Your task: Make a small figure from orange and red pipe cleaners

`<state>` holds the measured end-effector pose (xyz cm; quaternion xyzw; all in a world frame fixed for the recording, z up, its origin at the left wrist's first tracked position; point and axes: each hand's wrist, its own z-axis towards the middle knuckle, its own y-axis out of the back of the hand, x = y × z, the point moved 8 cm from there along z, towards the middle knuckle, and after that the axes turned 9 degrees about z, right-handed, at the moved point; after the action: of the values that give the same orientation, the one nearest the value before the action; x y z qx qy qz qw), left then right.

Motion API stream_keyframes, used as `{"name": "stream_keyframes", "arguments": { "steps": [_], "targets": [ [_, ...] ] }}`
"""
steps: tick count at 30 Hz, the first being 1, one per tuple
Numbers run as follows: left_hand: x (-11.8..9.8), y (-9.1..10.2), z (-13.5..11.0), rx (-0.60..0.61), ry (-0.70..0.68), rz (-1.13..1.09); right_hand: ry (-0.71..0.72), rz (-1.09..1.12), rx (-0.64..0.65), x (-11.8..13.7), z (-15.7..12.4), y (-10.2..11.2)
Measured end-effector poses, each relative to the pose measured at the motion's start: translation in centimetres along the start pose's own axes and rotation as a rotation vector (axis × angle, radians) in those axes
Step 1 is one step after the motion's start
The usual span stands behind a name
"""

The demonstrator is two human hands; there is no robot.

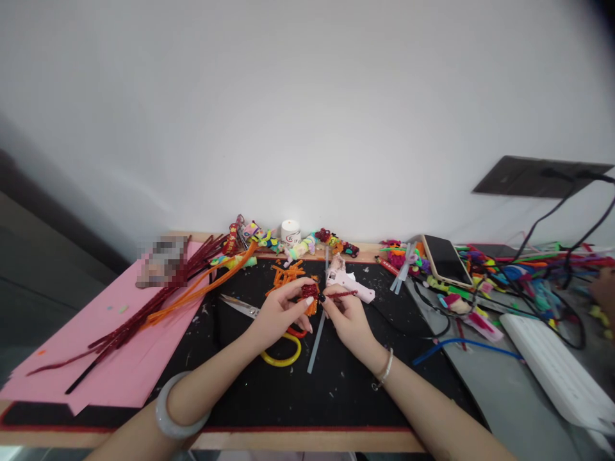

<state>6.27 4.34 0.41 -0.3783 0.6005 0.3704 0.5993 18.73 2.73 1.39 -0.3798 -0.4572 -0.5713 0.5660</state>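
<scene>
My left hand [283, 312] is closed in a pinch on a dark red, glittery pipe cleaner [310, 291], wound into a small bundle at my fingertips. My right hand [353, 325] pinches the same pipe cleaner, and its straight end [346, 294] sticks out to the right. Just behind and below the fingers are short orange pipe cleaner pieces [284, 276]. Scissors with yellow and red handles [280, 360] lie partly under my left hand. A pale pink glue gun [358, 288] rests behind my right hand, and a translucent glue stick [315, 349] lies between my wrists.
Long red pipe cleaners [139, 317] and orange ones [192, 298] lie on pink sheets [62, 349] at left. Small colourful figures and a white jar [291, 232] line the wall. At right are a phone [446, 259], a white power strip [552, 368], cables and tangled pipe cleaners.
</scene>
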Motion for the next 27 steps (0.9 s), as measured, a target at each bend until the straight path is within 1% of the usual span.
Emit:
{"name": "stream_keyframes", "arguments": {
  "steps": [3, 6, 11, 15, 17, 19, 22, 24, 27],
  "targets": [
    [-0.1, 0.6, 0.0, -0.056, -0.019, 0.058, 0.021, -0.041, 0.004, 0.4, -0.1, 0.0],
    [-0.3, 1.1, 0.0, -0.092, -0.027, 0.136, 0.088, -0.123, 0.003, 1.5, -0.2, 0.0],
    [-0.6, 1.0, -0.3, -0.083, -0.055, 0.262, 0.219, -0.303, 0.009, 3.3, -0.4, -0.1],
    [-1.0, 0.9, -0.5, -0.088, -0.123, 0.346, 0.321, -0.423, 0.019, 4.2, -0.9, -0.3],
    [-1.3, 0.8, -0.6, -0.095, -0.169, 0.386, 0.383, -0.483, 0.049, 4.7, -1.3, -0.9],
    [-1.6, 0.7, -0.6, -0.096, -0.223, 0.444, 0.436, -0.537, 0.107, 5.0, -1.7, -1.6],
    [-2.2, 0.5, -0.8, -0.102, -0.292, 0.537, 0.476, -0.591, 0.178, 5.2, -2.0, -2.4],
    [-2.0, 0.5, -0.8, -0.103, -0.269, 0.522, 0.469, -0.602, 0.198, 5.1, -2.0, -2.4],
    [-1.2, 0.8, -0.5, -0.090, -0.161, 0.392, 0.431, -0.603, 0.204, 4.8, -1.6, -2.0]
  ]
}}
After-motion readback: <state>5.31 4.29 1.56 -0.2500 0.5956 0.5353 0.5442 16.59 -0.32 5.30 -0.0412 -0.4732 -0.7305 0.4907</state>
